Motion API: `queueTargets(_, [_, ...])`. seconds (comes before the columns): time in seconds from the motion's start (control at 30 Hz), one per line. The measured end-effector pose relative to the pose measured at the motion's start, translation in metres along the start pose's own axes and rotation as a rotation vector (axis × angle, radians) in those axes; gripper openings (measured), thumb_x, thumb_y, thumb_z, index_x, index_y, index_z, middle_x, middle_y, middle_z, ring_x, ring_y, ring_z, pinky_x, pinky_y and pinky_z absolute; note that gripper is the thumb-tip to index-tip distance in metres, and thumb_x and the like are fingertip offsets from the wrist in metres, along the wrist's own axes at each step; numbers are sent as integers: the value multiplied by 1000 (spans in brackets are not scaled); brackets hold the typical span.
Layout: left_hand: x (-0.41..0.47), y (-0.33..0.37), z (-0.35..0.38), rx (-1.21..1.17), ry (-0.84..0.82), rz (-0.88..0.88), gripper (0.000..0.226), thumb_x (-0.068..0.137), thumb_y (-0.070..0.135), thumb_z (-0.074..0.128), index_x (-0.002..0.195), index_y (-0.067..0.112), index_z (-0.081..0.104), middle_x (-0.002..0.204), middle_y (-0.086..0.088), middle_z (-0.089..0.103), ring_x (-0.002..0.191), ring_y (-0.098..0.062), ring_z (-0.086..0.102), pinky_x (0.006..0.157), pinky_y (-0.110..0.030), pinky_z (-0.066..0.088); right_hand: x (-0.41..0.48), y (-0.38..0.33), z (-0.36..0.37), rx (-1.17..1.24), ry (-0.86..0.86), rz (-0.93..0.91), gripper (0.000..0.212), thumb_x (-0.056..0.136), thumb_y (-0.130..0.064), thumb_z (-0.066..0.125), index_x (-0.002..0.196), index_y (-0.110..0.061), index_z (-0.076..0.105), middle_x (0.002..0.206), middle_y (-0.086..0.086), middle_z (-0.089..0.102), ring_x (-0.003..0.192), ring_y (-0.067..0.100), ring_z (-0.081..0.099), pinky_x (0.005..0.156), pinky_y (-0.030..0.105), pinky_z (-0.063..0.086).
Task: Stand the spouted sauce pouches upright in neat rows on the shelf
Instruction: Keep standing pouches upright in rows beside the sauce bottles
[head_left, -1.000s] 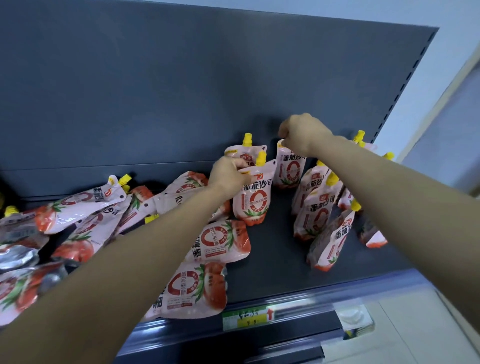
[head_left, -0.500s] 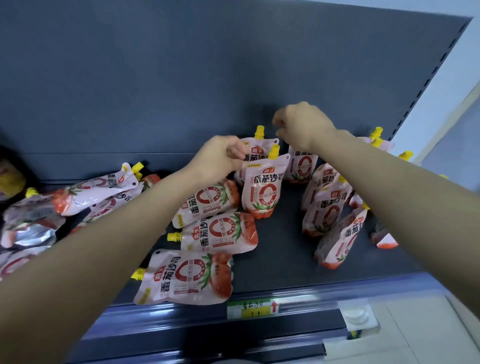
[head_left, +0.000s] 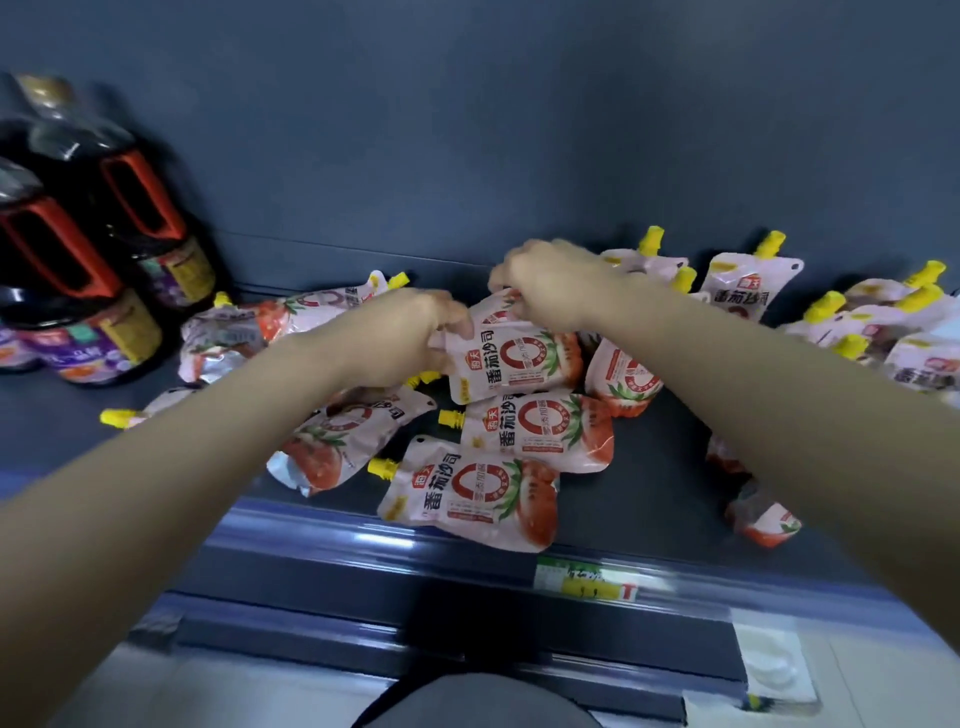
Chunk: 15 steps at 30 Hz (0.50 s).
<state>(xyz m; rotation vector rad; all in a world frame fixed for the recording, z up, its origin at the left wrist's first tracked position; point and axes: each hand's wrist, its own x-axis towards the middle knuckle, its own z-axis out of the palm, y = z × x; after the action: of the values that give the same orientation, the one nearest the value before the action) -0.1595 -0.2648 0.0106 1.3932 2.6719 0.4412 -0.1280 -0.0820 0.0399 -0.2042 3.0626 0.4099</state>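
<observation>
Your left hand is pinching the left edge of a pink, tomato-printed soft plastic pouch at the frame's centre, while your right hand is curling round its upper edge. The pouch is sitting sideways over flat-lying pouches on the dark grey metal shelf. It is probably handling floppy, slick and bottom-heavy, so try gripping the stiffer top seam.
</observation>
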Motion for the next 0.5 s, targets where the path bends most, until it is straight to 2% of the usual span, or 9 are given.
queueTargets(0.07, [-9,-9,7,26,-31,-15,37,81,15,68,117,17,60,117,-1,58,106,-22,56,86,-28,44,8,-12,10,9,-51,-21,32,87,-14,59,118,-18,60,116,10,63,106,32,60,86,44,52])
queueTargets(0.13, [-16,-18,14,58,-41,-34,38,81,14,67,118,17,60,117,-3,59,106,-24,56,87,-30,46,16,-20,20,14,-95,-49,38,87,-15,62,125,-18,58,122,9,61,110,32,58,89,44,51])
queueTargets(0.27, [-27,-31,23,81,-48,-74,33,80,27,69,112,20,61,111,-2,62,101,-24,58,84,-33,48,29,-27,39,9,-168,-87,56,86,-19,65,138,-26,46,132,9,53,120,32,51,95,45,48])
queueTargets(0.4, [-37,-33,27,82,-61,-108,27,82,15,61,109,18,60,106,-5,62,96,-26,58,83,-42,49,38,-29,54,46,-236,-79,67,81,-25,71,140,-31,40,134,7,47,122,31,45,94,40,44])
queueTargets(0.5, [-41,-33,30,82,-74,-132,28,84,12,61,111,19,59,107,-5,61,94,-25,59,84,-43,50,43,-31,58,89,-250,-64,81,76,-22,75,144,-30,32,135,7,42,126,31,41,98,43,44])
